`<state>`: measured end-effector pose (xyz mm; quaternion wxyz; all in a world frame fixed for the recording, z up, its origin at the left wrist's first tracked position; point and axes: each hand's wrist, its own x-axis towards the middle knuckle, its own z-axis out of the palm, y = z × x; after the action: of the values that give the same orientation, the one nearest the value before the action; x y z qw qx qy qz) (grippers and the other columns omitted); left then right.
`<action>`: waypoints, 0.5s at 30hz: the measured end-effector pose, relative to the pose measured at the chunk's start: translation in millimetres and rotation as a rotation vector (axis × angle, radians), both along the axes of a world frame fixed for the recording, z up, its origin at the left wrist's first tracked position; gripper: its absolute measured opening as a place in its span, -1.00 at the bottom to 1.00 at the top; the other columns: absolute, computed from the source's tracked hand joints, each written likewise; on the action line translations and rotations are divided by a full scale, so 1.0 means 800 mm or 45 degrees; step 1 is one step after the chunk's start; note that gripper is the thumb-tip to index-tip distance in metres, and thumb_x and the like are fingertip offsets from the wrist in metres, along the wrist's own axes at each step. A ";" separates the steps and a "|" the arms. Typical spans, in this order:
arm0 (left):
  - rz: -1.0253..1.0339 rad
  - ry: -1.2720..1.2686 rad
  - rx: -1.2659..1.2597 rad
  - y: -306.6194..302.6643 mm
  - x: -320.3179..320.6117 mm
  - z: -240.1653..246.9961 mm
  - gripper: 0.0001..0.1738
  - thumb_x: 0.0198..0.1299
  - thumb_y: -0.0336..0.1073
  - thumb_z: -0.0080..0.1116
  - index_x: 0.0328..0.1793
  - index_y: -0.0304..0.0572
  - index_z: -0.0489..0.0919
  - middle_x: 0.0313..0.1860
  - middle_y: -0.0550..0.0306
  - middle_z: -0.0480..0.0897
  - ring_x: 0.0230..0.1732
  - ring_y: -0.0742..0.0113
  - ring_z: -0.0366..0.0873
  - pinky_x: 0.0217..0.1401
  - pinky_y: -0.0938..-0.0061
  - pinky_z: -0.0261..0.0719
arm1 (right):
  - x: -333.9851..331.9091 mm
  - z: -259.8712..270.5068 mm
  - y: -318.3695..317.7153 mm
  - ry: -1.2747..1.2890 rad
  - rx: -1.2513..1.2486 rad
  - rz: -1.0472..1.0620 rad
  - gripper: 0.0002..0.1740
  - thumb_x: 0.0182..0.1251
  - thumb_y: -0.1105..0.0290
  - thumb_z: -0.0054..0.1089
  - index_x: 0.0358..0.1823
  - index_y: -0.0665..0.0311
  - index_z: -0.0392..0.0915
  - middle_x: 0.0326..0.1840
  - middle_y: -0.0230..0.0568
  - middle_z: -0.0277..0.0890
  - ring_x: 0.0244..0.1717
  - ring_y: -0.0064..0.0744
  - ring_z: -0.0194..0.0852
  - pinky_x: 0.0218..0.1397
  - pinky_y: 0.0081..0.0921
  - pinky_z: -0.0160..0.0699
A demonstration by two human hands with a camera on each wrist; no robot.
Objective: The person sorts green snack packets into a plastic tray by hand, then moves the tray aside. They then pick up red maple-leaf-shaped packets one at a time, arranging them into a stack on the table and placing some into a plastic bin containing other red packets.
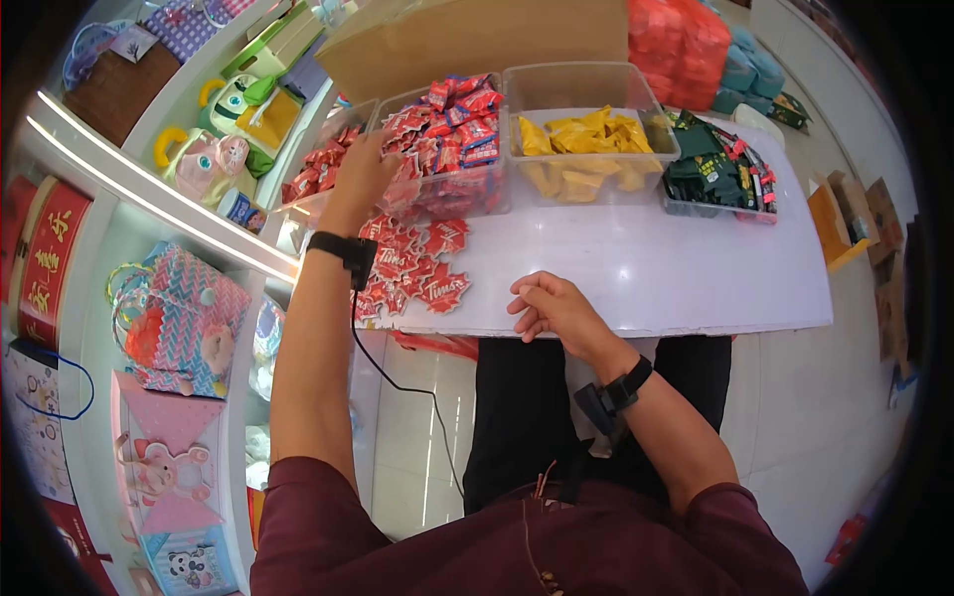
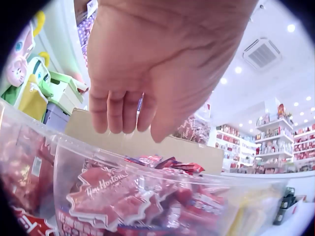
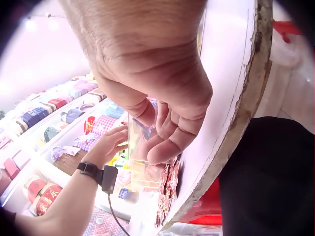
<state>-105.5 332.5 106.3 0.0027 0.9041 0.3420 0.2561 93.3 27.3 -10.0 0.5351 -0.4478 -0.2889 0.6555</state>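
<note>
My left hand (image 1: 363, 177) is over the clear bins at the left, fingers pointing down and nothing visible in its grasp. In the left wrist view its fingers hang above the rim of a clear bin (image 2: 236, 184). Red and blue wrapped packets (image 1: 452, 129) fill that bin; more red packets (image 1: 323, 164) lie in the bin to its left. Several red leaf-shaped packets (image 1: 442, 288) marked "Tims" are spread on the table below. My right hand (image 1: 561, 310) hovers at the table's front edge, its fingers loosely curled and holding nothing.
A clear bin of yellow packets (image 1: 586, 134) and a tray of dark green packets (image 1: 701, 164) stand along the white table (image 1: 616, 258). A cardboard box (image 1: 467, 45) is behind them. Shelves with bags (image 1: 189, 318) flank the left. A cable (image 1: 397, 385) trails from the left wristband.
</note>
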 end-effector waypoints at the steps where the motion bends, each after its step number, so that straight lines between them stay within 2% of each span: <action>1: -0.064 0.062 -0.078 0.024 0.005 -0.005 -0.47 0.34 -0.23 0.28 0.38 -0.30 0.53 0.26 -0.21 0.63 0.27 0.02 0.59 0.30 0.22 0.55 | 0.003 0.001 -0.003 0.001 -0.008 -0.009 -0.65 0.61 0.23 0.05 0.14 0.38 0.49 -0.06 -0.07 0.58 -0.28 -0.41 0.67 -0.26 -0.49 0.73; 3: -0.194 0.188 -0.231 0.055 0.014 -0.012 -0.37 0.27 -0.18 0.34 0.44 -0.27 0.50 0.34 -0.27 0.59 0.37 -0.10 0.54 0.42 0.19 0.48 | 0.010 0.002 -0.009 0.003 -0.023 -0.030 -0.66 0.61 0.23 0.05 0.13 0.38 0.50 -0.06 -0.07 0.59 -0.28 -0.41 0.67 -0.27 -0.50 0.73; 6: -0.173 0.261 -0.531 0.063 0.032 -0.019 -0.26 0.22 -0.12 0.39 0.51 -0.20 0.45 0.40 -0.28 0.55 0.40 -0.14 0.52 0.45 0.20 0.46 | 0.026 0.004 -0.018 -0.014 -0.019 -0.078 -0.67 0.61 0.24 0.04 0.14 0.37 0.50 -0.07 -0.08 0.60 -0.28 -0.41 0.67 -0.27 -0.50 0.72; 7: -0.090 0.399 -0.428 0.064 0.037 -0.018 -0.23 0.19 -0.10 0.41 0.51 -0.17 0.45 0.33 -0.28 0.60 0.33 -0.14 0.57 0.41 0.20 0.50 | 0.030 0.003 -0.020 -0.011 -0.019 -0.091 -0.67 0.61 0.24 0.04 0.13 0.37 0.50 -0.07 -0.09 0.60 -0.28 -0.42 0.67 -0.27 -0.50 0.72; 10: -0.107 0.395 -0.475 0.063 0.040 -0.009 -0.36 0.19 -0.09 0.40 0.37 -0.17 0.57 0.13 -0.25 0.71 0.17 -0.11 0.68 0.26 0.17 0.58 | 0.038 0.000 -0.023 -0.002 -0.016 -0.108 -0.68 0.62 0.24 0.03 0.13 0.36 0.51 -0.08 -0.10 0.61 -0.28 -0.43 0.67 -0.27 -0.50 0.73; 13: -0.130 0.464 -0.435 0.062 0.033 -0.002 -0.58 0.22 -0.15 0.38 0.12 -0.23 0.65 -0.10 -0.16 0.77 -0.01 -0.07 0.73 0.08 0.15 0.62 | 0.040 -0.003 -0.023 0.015 -0.010 -0.105 -0.68 0.61 0.24 0.04 0.12 0.36 0.51 -0.08 -0.10 0.61 -0.29 -0.43 0.67 -0.27 -0.50 0.73; 15: -0.147 0.367 -0.396 0.062 0.028 -0.005 -0.67 0.24 -0.18 0.36 0.00 -0.24 0.65 -0.17 -0.12 0.76 -0.06 -0.05 0.72 0.02 0.16 0.62 | 0.039 -0.004 -0.021 0.027 -0.012 -0.096 -0.68 0.61 0.24 0.04 0.12 0.36 0.51 -0.08 -0.11 0.61 -0.29 -0.44 0.67 -0.27 -0.50 0.73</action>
<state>-83.3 382.3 101.9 0.1078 0.9381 0.3221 0.0679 124.1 10.6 -13.5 0.5604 -0.4539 -0.2629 0.6409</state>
